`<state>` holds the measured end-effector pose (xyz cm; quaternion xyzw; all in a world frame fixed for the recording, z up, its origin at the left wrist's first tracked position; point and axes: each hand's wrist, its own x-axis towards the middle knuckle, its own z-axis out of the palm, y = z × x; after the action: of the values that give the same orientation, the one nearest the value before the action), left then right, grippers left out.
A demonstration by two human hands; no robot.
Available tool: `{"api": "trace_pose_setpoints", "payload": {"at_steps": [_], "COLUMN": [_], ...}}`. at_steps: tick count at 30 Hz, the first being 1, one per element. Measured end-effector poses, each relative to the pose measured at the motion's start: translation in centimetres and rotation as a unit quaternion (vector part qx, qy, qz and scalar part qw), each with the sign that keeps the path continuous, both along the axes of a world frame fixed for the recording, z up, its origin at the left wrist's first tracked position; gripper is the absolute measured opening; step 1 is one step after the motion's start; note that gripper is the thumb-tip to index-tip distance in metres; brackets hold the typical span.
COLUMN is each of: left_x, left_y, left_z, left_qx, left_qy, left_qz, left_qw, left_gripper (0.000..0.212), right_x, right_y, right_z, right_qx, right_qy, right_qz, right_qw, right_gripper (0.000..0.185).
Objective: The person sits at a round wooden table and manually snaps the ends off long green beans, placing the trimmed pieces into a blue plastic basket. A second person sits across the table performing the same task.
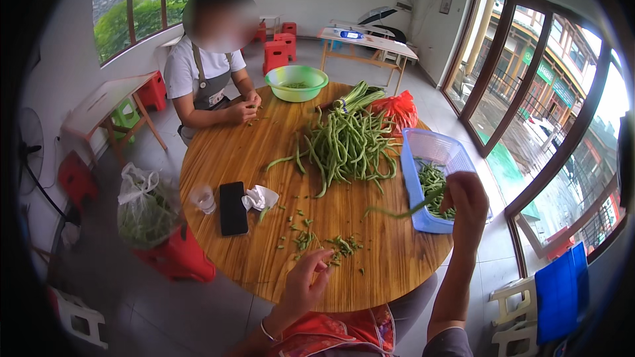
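Observation:
My right hand is raised over the front end of a blue plastic basket, pinching one end of a long green bean. The bean's other end trails leftward above the table. Cut bean pieces lie inside the basket. My left hand is at the near table edge, fingers apart, beside a scatter of trimmed bean ends. I see nothing held in it. Beyond, a large heap of whole long beans lies on the round wooden table.
A co-worker sits across the table, hands together by a green-yellow basin. A black phone, a clear cup and crumpled tissue lie at left. A red plastic bag and bundled greens stand behind the heap.

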<state>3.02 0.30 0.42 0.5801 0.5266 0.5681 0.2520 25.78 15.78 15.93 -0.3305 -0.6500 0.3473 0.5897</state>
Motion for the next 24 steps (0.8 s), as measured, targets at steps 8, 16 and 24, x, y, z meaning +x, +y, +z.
{"api": "trace_pose_setpoints", "payload": {"at_steps": [8,16,24], "left_x": [-0.6,-3.6,-4.6], "left_y": [-0.6,0.2,-0.5], "left_z": [2.6,2.0,3.5], "left_qx": [-0.142,-0.047,-0.160], "left_qy": [-0.501,-0.451,-0.274], "left_qz": [-0.232,-0.092,-0.354], "left_qw": [0.822,0.886,0.880], "left_gripper": [0.044,0.036,0.037], "right_x": [-1.1,0.6,-0.4], "right_y": [-6.9,-7.3,-4.2], "right_z": [-3.8,-10.5,-11.7], "right_qx": [-0.050,-0.263,-0.162], "right_qy": [0.044,-0.235,-0.263], "right_qz": [0.278,0.367,0.289], "right_qw": [0.958,0.861,0.906], "right_gripper": [0.009,0.018,0.023]}}
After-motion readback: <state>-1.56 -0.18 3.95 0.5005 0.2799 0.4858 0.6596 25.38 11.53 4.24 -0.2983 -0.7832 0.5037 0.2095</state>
